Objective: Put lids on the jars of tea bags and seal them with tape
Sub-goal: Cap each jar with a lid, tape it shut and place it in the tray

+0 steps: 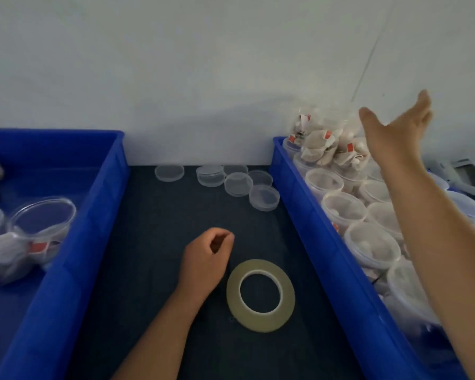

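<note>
Dark, matte bench; left hand rests at centre, fingers curled in on nothing visible; a flat ring of glossy tan tape lies at its 5 o'clock. Round clear plastic lids cluster at 12 o'clock. At 3 o'clock, a blue plastic crate holds lidless translucent jars of tea bags; right hand is raised above them, fingers spread straight.

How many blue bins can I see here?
2. The left bin lies left of the tape roll; the right bin lies right of it. More could sit outside the view.
</note>
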